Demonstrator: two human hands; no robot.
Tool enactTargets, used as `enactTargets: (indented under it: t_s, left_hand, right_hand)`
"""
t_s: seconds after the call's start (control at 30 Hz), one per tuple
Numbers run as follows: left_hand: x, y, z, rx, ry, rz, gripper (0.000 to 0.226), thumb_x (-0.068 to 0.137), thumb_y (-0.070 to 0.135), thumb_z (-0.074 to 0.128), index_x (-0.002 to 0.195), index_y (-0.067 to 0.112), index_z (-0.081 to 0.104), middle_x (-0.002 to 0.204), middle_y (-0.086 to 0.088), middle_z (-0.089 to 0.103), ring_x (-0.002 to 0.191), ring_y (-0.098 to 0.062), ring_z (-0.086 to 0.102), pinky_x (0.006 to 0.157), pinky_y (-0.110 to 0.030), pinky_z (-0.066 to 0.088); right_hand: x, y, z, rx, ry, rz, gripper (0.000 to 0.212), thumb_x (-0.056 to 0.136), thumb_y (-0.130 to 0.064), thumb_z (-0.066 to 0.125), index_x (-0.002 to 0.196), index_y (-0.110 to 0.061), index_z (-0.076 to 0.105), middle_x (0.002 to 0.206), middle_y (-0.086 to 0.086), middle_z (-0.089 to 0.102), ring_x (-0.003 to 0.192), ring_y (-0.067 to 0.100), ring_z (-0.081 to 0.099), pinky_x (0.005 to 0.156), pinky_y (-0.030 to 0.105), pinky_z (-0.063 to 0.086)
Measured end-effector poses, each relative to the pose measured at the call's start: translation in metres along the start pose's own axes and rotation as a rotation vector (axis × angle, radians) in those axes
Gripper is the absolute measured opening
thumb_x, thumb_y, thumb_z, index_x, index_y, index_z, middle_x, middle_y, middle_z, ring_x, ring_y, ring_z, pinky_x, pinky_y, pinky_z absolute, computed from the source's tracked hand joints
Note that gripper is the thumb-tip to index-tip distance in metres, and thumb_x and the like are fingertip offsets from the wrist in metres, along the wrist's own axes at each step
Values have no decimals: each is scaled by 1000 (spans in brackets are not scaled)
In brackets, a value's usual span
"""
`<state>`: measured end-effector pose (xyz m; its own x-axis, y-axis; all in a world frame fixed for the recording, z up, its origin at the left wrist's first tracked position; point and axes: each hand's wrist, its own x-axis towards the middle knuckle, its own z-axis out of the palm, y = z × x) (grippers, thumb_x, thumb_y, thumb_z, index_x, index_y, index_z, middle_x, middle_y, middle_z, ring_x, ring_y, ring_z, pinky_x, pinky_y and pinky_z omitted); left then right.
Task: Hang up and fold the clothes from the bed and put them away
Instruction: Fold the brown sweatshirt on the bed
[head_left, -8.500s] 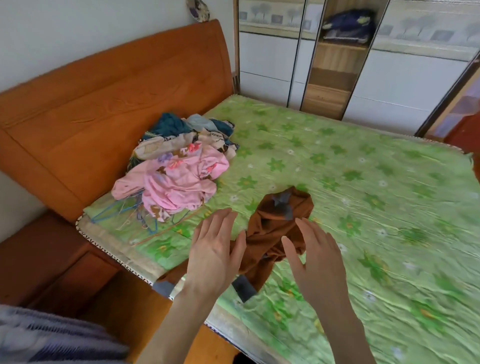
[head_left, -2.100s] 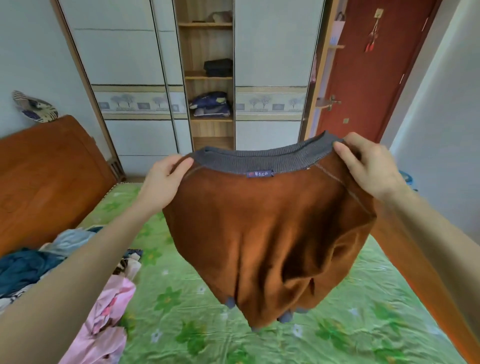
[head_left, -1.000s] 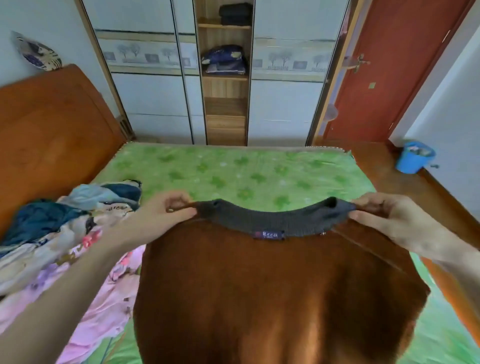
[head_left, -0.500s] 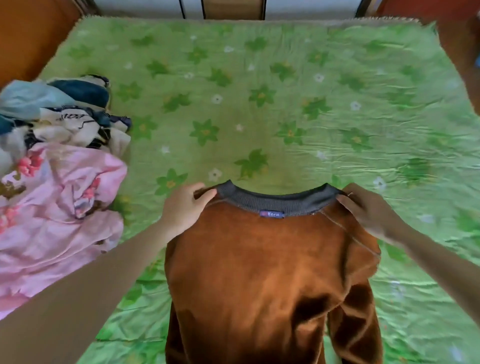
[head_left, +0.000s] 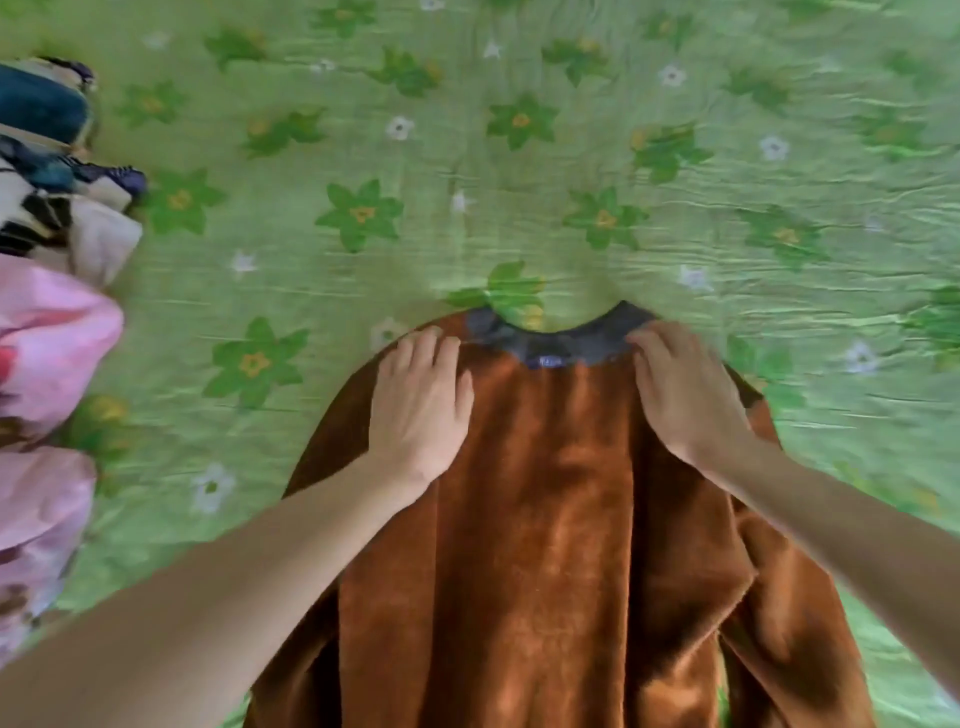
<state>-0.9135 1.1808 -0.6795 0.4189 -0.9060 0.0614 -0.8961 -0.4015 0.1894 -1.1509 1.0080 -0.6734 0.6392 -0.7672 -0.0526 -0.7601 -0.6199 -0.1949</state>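
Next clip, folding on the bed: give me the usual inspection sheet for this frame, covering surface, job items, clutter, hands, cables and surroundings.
Surface: green floral bedspread, wrinkled, covers the whole view.
Job's things: brown sweater laid flat, grey collar pointing away from the person, a sleeve bunched at its right side.
Clutter: unfolded clothes pile at the left edge, pink garment nearest, dark blue and patterned pieces beyond it.
Grippers: left hand and right hand rest palm-down on the sweater's shoulders, beside the collar, grasping nothing.
Cables: nothing seen.
Surroundings: nothing seen beyond the bed.
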Motion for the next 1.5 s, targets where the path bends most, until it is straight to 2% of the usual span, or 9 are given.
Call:
enactTargets:
  t_s: [0.27,0.43,0.63,0.9,1.0,1.1,1.2,1.4,1.5]
  left_hand:
    - [-58,-8,59,127,-246,148,76,105,66,18,168,25,20,176,-10,15,162,-35,15,128,-61,19]
    - [-54,-14,66,162,-260,167,83,99,79,18,169,36,10,178,-7,5,161,-46,7,121,-77,9]
    - [-53,-11,68,179,-214,196,81,101,75,22,168,30,19,176,-12,16,159,-49,14,126,-67,11]
    - [-69,58,43,172,-216,91,65,109,43,24,162,8,37,170,-18,31,159,-33,26,130,-51,20]
    - [-82,109,44,56,-207,119,65,111,47,16,163,13,37,169,-14,34,158,-32,30,129,-50,25]
    - [-91,159,55,1,-202,271,62,111,47,21,163,16,36,170,-11,33,158,-30,30,129,-48,25]
    - [-96,197,66,-19,-247,364,59,113,44,28,165,18,32,174,-8,25,161,-26,21,131,-45,20]
    - [-105,230,71,32,-323,264,63,110,44,12,168,21,21,176,-6,16,163,-25,15,132,-45,14]
    - [-101,228,68,64,-323,285,62,111,43,15,166,20,27,175,-7,22,162,-26,16,132,-46,15]
  right_hand:
    - [-65,-7,82,-136,-185,-24,71,104,-65,4,166,-32,-4,173,-8,-5,161,17,-7,129,46,4]
    - [-55,0,90,-99,-247,-29,71,101,-70,-1,163,-38,-15,173,-11,-14,159,13,-18,127,41,-7]
    - [-47,7,93,-63,-305,-28,71,97,-75,-9,157,-43,-25,169,-15,-24,155,8,-26,124,39,-13]
    - [-12,12,26,195,-609,-75,61,110,-54,29,165,-28,25,174,-1,18,161,21,13,128,39,13]
    - [-46,30,-6,398,-105,-61,32,107,-20,47,132,-17,67,129,3,71,123,27,62,109,40,45]
    - [-107,73,-13,455,226,250,22,98,-7,52,115,-12,65,113,6,67,109,29,59,96,41,46]
    - [-160,113,-7,542,-33,562,27,101,-18,52,128,-11,50,121,10,61,107,29,59,91,43,49]
    - [-202,136,-16,893,-585,513,8,100,-39,67,107,-36,68,103,-15,77,83,2,74,65,13,53]
    - [-212,159,-28,1004,-768,547,17,104,-36,63,120,-34,69,108,-14,79,97,7,77,78,25,62]
